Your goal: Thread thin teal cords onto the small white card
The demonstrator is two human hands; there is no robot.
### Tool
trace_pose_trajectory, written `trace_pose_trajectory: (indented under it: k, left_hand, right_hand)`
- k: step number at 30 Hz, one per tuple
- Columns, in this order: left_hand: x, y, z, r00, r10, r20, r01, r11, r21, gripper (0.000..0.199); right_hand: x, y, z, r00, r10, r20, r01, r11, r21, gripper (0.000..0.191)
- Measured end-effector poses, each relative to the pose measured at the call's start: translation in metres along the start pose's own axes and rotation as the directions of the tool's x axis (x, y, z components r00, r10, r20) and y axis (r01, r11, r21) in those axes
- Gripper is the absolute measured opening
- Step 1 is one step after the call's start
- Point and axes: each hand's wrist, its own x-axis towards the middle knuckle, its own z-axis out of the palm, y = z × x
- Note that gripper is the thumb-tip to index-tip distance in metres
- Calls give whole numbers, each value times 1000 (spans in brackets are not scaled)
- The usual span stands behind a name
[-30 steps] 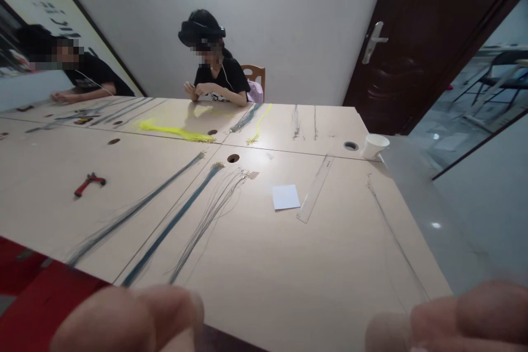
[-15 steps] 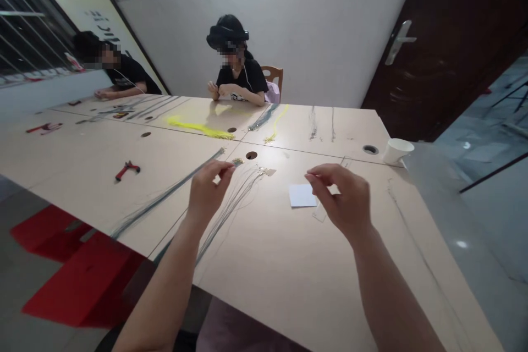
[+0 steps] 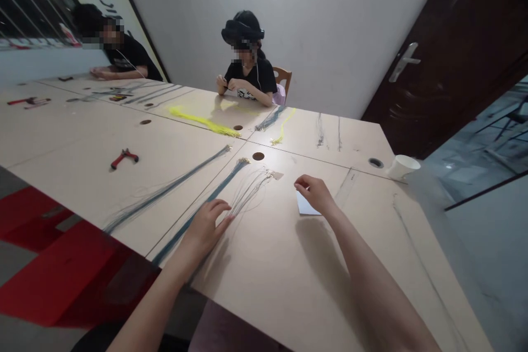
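My left hand (image 3: pixel 206 225) hovers low over the table, thumb and fingers apart, beside a loose bunch of thin grey strands (image 3: pixel 249 193) with gold-coloured ends. Just left of it lies a thicker blue-grey strand bundle (image 3: pixel 225 180), and a second blue-grey bundle (image 3: pixel 181 177) rests farther left. Thumb and fingertips of my right hand (image 3: pixel 317 193) are pinched together above a white square of paper (image 3: pixel 307 209); anything between them is too small to make out. A clear flat strip (image 3: pixel 346 184) lies to the right of that hand.
Red-handled pliers (image 3: pixel 124 159) lie at left. A white paper cup (image 3: pixel 404 166) stands near the right edge. Yellow strands (image 3: pixel 202 122) lie across the table, where two people (image 3: pixel 247 77) sit. Red stools (image 3: pixel 78 275) stand at lower left. One long thin strand (image 3: pixel 424 264) lies at right.
My left hand has lowered toward the grey strands and its fingers have parted. My right hand has moved slightly left and farther forward, still pinched. The view has shifted a little.
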Motion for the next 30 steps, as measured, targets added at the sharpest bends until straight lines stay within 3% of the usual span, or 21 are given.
trace_pose_trajectory:
  k: [7, 15, 22, 30]
  left_hand:
    - [-29, -13, -3, 997, -26, 67, 25, 1000, 12, 34]
    - [-57, -32, 1, 999, -5, -35, 4, 1000, -7, 34]
    - [-65, -47, 8, 996, 29, -90, -29, 1000, -3, 31]
    - [-62, -38, 11, 989, 46, -142, -54, 997, -55, 28]
  right_hand:
    - [64, 5, 32, 986, 130, 107, -116, 985, -128, 12]
    - [130, 8, 62, 953, 225, 205, -172, 953, -248, 12]
    - [126, 24, 58, 935, 241, 261, -127, 912, -389, 17]
    - [123, 8, 59, 912, 123, 390, 134, 812, -569, 18]
